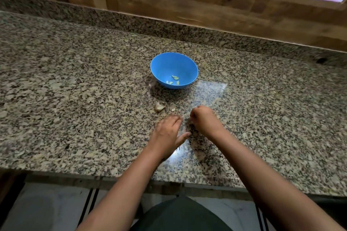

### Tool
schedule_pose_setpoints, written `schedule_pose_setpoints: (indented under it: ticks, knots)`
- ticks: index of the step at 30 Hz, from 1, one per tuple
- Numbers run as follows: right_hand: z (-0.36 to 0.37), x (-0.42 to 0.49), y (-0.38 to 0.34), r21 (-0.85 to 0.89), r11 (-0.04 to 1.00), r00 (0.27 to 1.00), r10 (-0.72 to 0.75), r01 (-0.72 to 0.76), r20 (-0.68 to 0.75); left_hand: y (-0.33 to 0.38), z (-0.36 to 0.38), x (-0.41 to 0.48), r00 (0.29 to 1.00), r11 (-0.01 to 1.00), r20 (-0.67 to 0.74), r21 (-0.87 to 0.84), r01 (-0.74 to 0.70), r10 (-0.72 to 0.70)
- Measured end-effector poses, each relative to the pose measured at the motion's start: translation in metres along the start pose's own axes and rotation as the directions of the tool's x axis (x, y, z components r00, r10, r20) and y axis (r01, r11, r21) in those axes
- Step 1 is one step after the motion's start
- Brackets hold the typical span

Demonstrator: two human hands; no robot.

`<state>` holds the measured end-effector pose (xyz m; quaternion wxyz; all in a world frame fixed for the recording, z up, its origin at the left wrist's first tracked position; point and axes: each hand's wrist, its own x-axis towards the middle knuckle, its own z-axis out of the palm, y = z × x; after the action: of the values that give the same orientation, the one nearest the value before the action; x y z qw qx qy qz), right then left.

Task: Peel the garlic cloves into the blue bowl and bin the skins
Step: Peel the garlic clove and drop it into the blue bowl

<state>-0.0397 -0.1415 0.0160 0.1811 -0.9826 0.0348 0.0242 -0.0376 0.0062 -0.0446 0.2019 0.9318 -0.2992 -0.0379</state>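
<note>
On the speckled surface [75, 84], a papery garlic piece [159, 107] lies just near of the blue bowl [189, 65], which holds peeled cloves [174, 79]. The left hand [167, 133] lies flat, fingers straight and together. The right hand [203, 120] has its fingers curled; I cannot tell whether they pinch anything.

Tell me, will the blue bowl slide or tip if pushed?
Probably slides easily: the blue bowl looks like plastic and holds only a few peeled cloves, so likely light, and the granite counter looks glossy. Its base seems narrower than its rim, so a high push might tip it.
</note>
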Motion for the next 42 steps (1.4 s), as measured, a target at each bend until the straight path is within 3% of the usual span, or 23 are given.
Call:
schedule_pose_setpoints:
  ticks: [12,14,15,16,18,20,21,24,31,36,39,42]
  knots:
    - [0.005,-0.007,-0.004,-0.170,0.975,0.989,-0.134,0.143,0.063,0.000,0.003,0.000,0.995,0.999,-0.091,0.000,-0.044,0.044]
    - [0.008,-0.007,0.001,-0.050,0.997,0.998,-0.062,0.062,0.007,-0.001,0.004,-0.001,0.994,0.998,-0.099,-0.053,-0.042,0.036]
    - [0.010,-0.006,0.005,0.090,0.995,0.999,0.039,-0.036,-0.031,-0.001,0.003,-0.001,0.994,0.994,-0.106,-0.107,-0.034,0.023]
    - [0.011,-0.005,0.008,0.277,0.948,0.984,0.174,-0.157,-0.037,-0.001,0.001,0.000,0.993,0.984,-0.119,-0.178,-0.024,0.003]
    - [0.011,-0.008,0.009,0.659,0.675,0.924,0.372,-0.333,0.087,0.001,-0.004,0.005,0.984,0.939,-0.160,-0.343,0.015,-0.075]
    - [0.011,-0.016,0.006,0.848,0.384,0.893,0.402,-0.365,0.202,0.006,-0.012,0.010,0.967,0.836,-0.145,-0.540,0.099,-0.208]
    - [0.011,-0.019,0.003,0.885,0.308,0.893,0.396,-0.351,0.216,0.011,-0.017,0.011,0.955,0.753,-0.108,-0.642,0.144,-0.275]
    - [0.011,-0.027,-0.003,0.920,0.231,0.899,0.383,-0.317,0.214,0.022,-0.023,0.015,0.922,0.548,-0.022,-0.810,0.210,-0.387]
    - [0.002,-0.033,-0.011,0.962,-0.072,0.904,0.331,-0.263,0.272,0.021,-0.032,0.020,0.910,0.414,0.020,-0.886,0.208,-0.415]
    - [-0.001,-0.032,-0.013,0.953,-0.103,0.892,0.335,-0.284,0.302,0.027,-0.038,0.019,0.887,0.347,0.006,-0.919,0.187,-0.462]
    - [-0.002,-0.033,-0.018,0.955,-0.120,0.883,0.366,-0.269,0.295,0.030,-0.040,0.018,0.883,0.387,-0.050,-0.909,0.152,-0.466]
    - [0.000,-0.033,-0.023,0.956,-0.159,0.862,0.414,-0.248,0.293,0.031,-0.040,0.016,0.883,0.552,-0.155,-0.824,0.131,-0.442]
